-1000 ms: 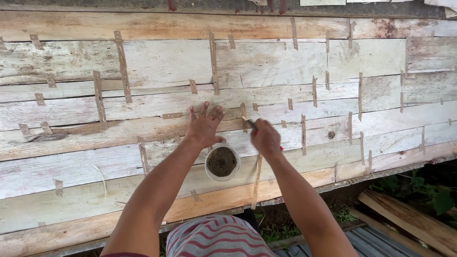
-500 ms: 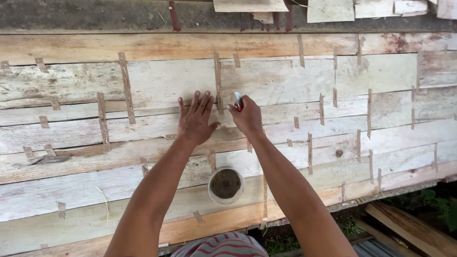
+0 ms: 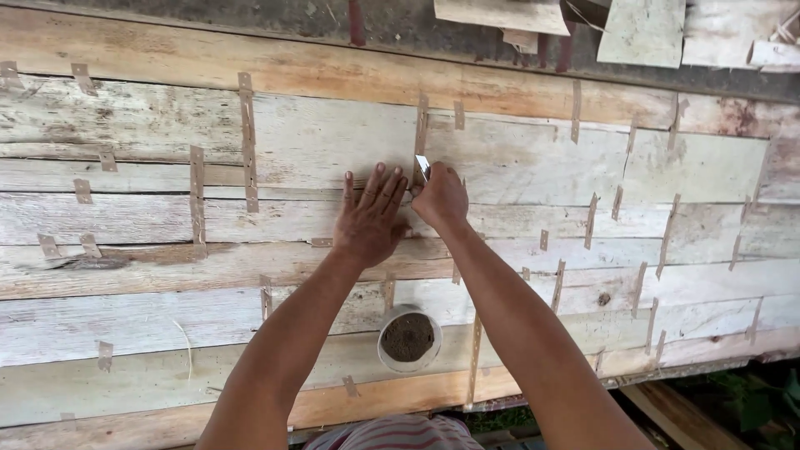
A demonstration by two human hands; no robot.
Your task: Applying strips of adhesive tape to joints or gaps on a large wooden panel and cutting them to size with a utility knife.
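Looks like you're mid-way on one seam here. Your left hand [image 3: 371,221] is pressed flat on the pale boards [image 3: 533,162], fingers spread apart and holding nothing, just pinning the surface down. Your right hand [image 3: 439,200] is right beside it, nearly touching at the thumb side, and it's curled shut around a small blade [image 3: 422,167]. Only the light, shiny tip pokes out above the knuckles, so I can't tell what kind of tool it is. That tip sits at the bottom end of a narrow tan strip [image 3: 422,125] that runs upright across the joint between two boards, so I'd guess you're working on the lower end of that strip, cutting or pressing it. The little white cup [image 3: 407,337] with dark stuff in it stands well below both hands, between your forearms, untouched. There are plenty of other strips all over, like the long one [image 3: 247,142] off to the left. For whatever comes next on this strip, I'd say the main thing is to keep the flat hand planted and its fingertips off the blade's line, since they're very close. Go with a short, controlled move, not a long pull, and mind the cup with your elbows.
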